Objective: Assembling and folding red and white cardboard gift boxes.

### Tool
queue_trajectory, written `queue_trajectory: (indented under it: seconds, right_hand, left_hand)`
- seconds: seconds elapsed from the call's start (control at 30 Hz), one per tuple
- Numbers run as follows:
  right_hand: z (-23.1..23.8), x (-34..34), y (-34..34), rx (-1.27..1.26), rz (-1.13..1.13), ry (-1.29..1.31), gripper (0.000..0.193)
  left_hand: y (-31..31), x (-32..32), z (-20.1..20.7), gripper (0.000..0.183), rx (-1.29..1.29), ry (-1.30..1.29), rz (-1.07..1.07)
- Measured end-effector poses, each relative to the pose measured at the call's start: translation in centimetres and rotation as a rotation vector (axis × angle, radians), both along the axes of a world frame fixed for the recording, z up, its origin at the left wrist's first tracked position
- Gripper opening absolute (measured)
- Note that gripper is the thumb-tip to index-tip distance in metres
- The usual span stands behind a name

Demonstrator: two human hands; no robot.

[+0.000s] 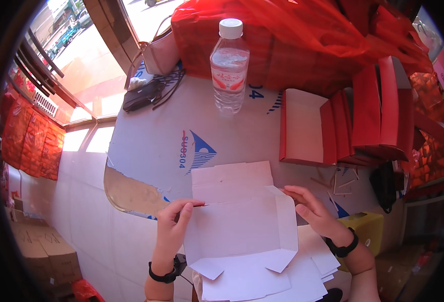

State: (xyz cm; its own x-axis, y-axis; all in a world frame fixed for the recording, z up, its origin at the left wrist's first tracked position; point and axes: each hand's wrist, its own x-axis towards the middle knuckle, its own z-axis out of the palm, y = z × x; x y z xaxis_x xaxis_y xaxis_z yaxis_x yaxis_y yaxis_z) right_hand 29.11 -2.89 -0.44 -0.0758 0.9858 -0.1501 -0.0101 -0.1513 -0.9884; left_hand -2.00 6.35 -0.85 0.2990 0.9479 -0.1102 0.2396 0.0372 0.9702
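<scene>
A partly folded cardboard box blank point(239, 226), white on its inner face, lies in front of me with side flaps raised and one long panel reaching onto the table. My left hand point(174, 216) is closed at its left edge, fingertips pinching near the fold line. At the right side flap my right hand point(315, 211) has its fingers stretched out and the thumb apart, fingertips by the flap's upper corner. Beneath the blank, more flat white blanks point(312, 274) are stacked near my lap. Dark bands circle both wrists.
A water bottle point(229, 70) stands on the table point(151, 136). Red boxes point(307, 126) are piled at right, before a large red plastic bag point(282, 40). A handbag point(161, 53) and black pouch point(144, 95) sit far left; cartons point(46, 251) are on the floor.
</scene>
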Motion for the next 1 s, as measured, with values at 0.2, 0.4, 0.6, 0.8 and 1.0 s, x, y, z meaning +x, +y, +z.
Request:
queue_trajectory:
  seconds: [0.2,0.4,0.6,0.8,1.0]
  right_hand:
    - [1.1,1.1,-0.1,-0.225,0.284,0.096,0.044]
    - [1.4,1.3,0.9,-0.144,0.408,-0.045,0.038]
    - [2.0,-0.3,1.3,-0.045,0.377,-0.286,0.033]
    - [0.8,-0.6,0.7,-0.094,0.115,-0.141,0.056]
    - [1.0,-0.6,1.5,-0.281,0.093,0.031,0.081]
  left_hand:
    - [-1.1,0.9,-0.3,0.023,-0.094,-0.348,0.060]
    - [-1.3,1.4,0.0,0.022,-0.119,-0.184,-0.044]
    - [-1.1,1.5,0.1,0.031,0.047,0.111,-0.076]
    - [-1.0,1.9,0.0,0.045,0.180,0.151,-0.100]
    - [-1.1,2.2,-1.0,0.053,0.050,-0.174,-0.065]
